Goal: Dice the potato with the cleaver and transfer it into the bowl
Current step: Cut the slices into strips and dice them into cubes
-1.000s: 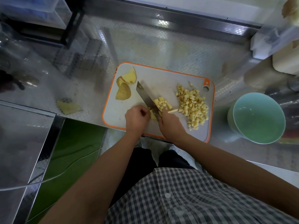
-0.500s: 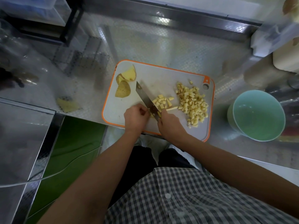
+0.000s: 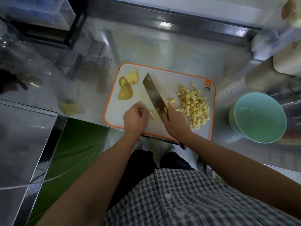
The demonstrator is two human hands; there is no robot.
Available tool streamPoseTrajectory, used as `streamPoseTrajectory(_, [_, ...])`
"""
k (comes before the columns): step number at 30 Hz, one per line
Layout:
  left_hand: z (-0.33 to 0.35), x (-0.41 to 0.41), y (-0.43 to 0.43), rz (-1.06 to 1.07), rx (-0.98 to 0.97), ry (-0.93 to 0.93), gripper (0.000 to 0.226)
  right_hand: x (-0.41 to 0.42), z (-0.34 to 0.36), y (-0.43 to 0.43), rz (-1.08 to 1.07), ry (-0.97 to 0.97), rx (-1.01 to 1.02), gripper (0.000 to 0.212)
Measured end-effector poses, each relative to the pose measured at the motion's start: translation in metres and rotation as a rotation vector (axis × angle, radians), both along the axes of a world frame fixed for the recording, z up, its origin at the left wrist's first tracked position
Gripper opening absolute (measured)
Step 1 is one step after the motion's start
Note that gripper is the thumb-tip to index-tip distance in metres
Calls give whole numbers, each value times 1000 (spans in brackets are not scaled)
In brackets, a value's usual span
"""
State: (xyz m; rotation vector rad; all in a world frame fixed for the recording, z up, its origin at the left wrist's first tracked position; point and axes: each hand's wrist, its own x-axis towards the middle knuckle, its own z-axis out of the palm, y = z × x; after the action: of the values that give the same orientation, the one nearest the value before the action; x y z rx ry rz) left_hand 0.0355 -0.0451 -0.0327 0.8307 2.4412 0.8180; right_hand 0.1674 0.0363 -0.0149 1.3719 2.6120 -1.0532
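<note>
Gripping broad steel cleaver [image 3: 153, 93] with right hand [image 3: 175, 123], curling empty left hand [image 3: 135, 118]; leaving yellow potato slices [image 3: 125, 93] uncut, round pale-green bowl [image 3: 260, 118] unfilled.

An orange-rimmed cutting board [image 3: 171, 79] lies on the steel surface [image 3: 162, 51]. A yellowish scrap [image 3: 70, 108] rests left of it. Clear plastic boxes [image 3: 37, 12] stand far left.
</note>
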Motion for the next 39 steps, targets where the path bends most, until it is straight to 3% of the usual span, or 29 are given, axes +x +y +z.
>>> streamPoseTrajectory(3, [-2, -4, 0, 60, -22, 35, 13, 2, -3, -15, 58, 14, -82, 8])
streamPoseTrajectory(9, [-3, -1, 1, 32, -37, 44, 15, 11, -11, -11, 49, -53, -67, 16])
streamPoseTrajectory(17, [4, 8, 16, -112, -67, 45, 14, 16, -7, 20, -105, -28, -63, 20])
streamPoseTrajectory(22, [11, 16, 33, -212, -50, 52, 11, 25, 11, 36, -158, 95, -136, 14])
streamPoseTrajectory(25, [11, 26, 46, -325, -28, 66, 8, 35, 20, 50, -315, 142, -131, 17])
streamPoseTrajectory(31, [7, 54, 75, -607, -96, 264, 21, 67, 24, 64, -435, 135, -102, 19])
streamPoseTrajectory(35, [5, 65, 88, -607, -194, 401, 11, 77, 24, 64, -439, 147, -84, 21])
streamPoseTrajectory(39, [0, 62, 92, -644, -139, 449, 4, 79, 24, 64, -421, 156, -95, 19])
